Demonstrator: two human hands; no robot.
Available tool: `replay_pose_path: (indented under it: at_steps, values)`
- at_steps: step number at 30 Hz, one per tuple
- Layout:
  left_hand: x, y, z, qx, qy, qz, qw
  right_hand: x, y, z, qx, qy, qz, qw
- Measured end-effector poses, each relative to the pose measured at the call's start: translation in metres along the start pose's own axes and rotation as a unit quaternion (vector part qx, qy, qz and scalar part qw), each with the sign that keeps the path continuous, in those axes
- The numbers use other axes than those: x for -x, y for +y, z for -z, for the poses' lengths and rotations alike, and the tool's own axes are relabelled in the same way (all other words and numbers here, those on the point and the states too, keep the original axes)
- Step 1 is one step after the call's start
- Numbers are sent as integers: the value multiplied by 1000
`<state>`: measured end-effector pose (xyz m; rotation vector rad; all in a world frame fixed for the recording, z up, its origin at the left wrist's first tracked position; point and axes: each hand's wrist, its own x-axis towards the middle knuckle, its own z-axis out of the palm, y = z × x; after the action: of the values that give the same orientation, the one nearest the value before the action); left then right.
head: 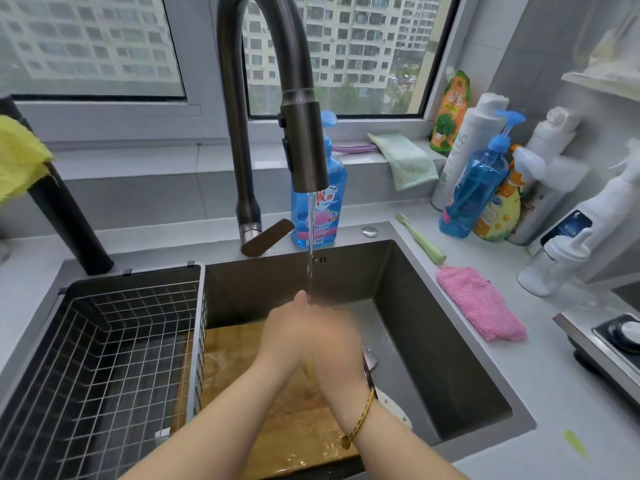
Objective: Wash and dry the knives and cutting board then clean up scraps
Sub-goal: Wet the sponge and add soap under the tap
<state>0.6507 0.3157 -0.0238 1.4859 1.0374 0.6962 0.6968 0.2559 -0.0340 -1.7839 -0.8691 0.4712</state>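
Head view, down into sink (433, 341) set in grey bench (519, 393). Mid-sink, left hand (294, 327) and right hand (334, 362) pressed together, directly under thin water stream (310, 254) from dark faucet (270, 64). Left fingers (300, 301) straight, pointing toward sink's back wall, tips touching the stream, laid over the right hand, gripping nothing visible. Right fingers mostly covered by the left hand and blurred: cannot tell how far curled, nor about anything held. Yellow-and-black bracelet (360, 420) on right wrist. Wooden cutting board (242, 362) flat on sink floor below the hands, wet, left edge tucked under wire basket (104, 358) hung across sink's left part. At board's right edge, knife (370, 358), metal blade tip showing just beside right hand, rest hidden behind the wrist. Near sink's front right corner, pale blade-like shape (394, 410) beside right forearm; cannot tell what. Blue dish soap bottle (318, 209) on bench at sink's back edge, behind the stream. On bench along sink's right edge, pink cloth (481, 303) and green toothbrush (420, 239).
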Motion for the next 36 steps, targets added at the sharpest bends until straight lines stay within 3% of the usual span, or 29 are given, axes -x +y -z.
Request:
replay_pose_path:
  at_steps: [6, 10, 15, 22, 30, 33, 36]
  values:
    - [13, 5, -6, 22, -64, -57, 996, -22, 9, 8, -56, 10, -72, 996]
    - [-7, 2, -1, 33, -33, 1, 999, -19, 8, 16, -50, 6, -63, 997]
    - [-36, -5, 4, -90, 28, 41, 995, -26, 18, 44, -113, 65, -119, 984]
    - [-64, 2, -23, -130, -28, 79, 988, -34, 30, 65, -128, 91, -148, 976]
    - [-80, -8, -11, -93, 15, 148, 984, -44, 32, 73, -156, 92, -182, 966]
    - [-83, -10, 3, -31, -2, 132, 991, -48, 30, 70, -162, 80, -186, 966]
    - [-92, -5, 14, -65, 1, 76, 995, -50, 30, 65, -165, 63, -178, 968]
